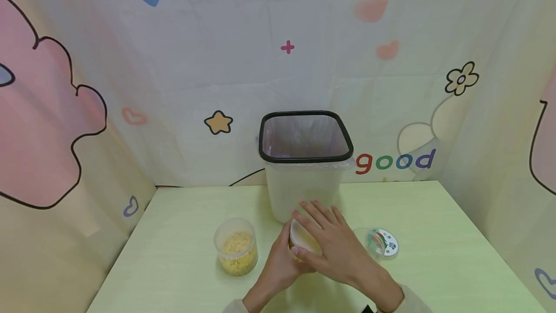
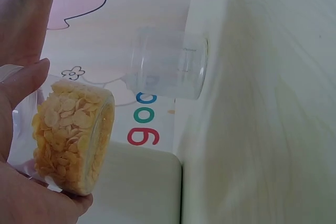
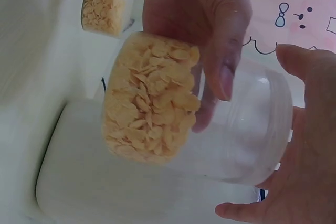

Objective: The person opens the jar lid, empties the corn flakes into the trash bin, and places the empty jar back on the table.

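Observation:
Above the table, my left hand (image 1: 278, 261) grips a clear round jar (image 3: 149, 98), its thumb and fingers around the side. Pale yellow flakes (image 2: 68, 140) fill the jar's lower part. My right hand (image 1: 336, 243) lies across the jar's top with its fingers extended and spread, and it covers much of that top. Whether a lid sits under the palm I cannot tell. To the left, an open clear jar (image 1: 236, 250) of similar flakes stands on the table. An empty clear jar (image 2: 168, 66) stands on the right, near a round printed lid (image 1: 388, 244).
Behind my hands stands a white bin (image 1: 304, 187) with a black rim and a thin plastic liner. The pale green table (image 1: 182, 235) meets a printed cloth backdrop (image 1: 182, 86) at its back and sides.

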`<state>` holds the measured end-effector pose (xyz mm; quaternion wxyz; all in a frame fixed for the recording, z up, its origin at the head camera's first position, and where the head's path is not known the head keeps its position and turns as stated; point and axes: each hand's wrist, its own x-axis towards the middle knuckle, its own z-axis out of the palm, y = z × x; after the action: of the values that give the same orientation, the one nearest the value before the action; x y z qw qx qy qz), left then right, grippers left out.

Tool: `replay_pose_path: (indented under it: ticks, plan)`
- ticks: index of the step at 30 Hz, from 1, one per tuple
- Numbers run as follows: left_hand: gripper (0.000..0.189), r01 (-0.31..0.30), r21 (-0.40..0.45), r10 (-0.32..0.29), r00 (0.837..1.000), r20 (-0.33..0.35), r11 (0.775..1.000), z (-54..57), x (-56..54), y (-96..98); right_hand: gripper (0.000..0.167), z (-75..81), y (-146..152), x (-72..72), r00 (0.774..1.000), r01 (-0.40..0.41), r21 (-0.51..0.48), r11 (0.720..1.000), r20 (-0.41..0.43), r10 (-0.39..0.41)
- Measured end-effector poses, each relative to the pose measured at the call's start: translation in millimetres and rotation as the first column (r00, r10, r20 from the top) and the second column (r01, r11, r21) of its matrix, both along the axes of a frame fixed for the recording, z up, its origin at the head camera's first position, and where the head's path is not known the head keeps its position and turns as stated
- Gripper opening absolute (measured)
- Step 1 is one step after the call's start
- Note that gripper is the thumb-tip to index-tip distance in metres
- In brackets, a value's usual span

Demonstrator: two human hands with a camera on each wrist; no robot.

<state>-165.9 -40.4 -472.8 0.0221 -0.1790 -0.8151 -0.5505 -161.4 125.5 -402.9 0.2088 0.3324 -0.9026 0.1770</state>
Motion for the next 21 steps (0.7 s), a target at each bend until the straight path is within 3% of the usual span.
replay_pose_path:
  ticks: [7, 15, 21]
  plan:
    - [0.101, 0.019, 0.025, -0.018, 0.999, -0.035, 1.0, 2.8, 2.8, 3.0, 0.056, -3.5, -4.0, -3.4, 0.997, -0.024, -0.025, 0.999, -0.08, 0.022]
    - [0.098, 0.024, 0.016, -0.022, 0.996, -0.085, 1.0, 1.3, 4.1, 2.3, 0.047, -6.0, -7.9, -5.9, 0.993, -0.051, -0.067, 0.996, -0.112, 0.043]
    - [0.106, 0.012, 0.012, -0.011, 0.996, -0.092, 1.0, 2.8, 5.6, 3.1, 0.039, -5.7, -10.0, -7.1, 0.989, -0.077, -0.126, 0.989, -0.136, 0.06]
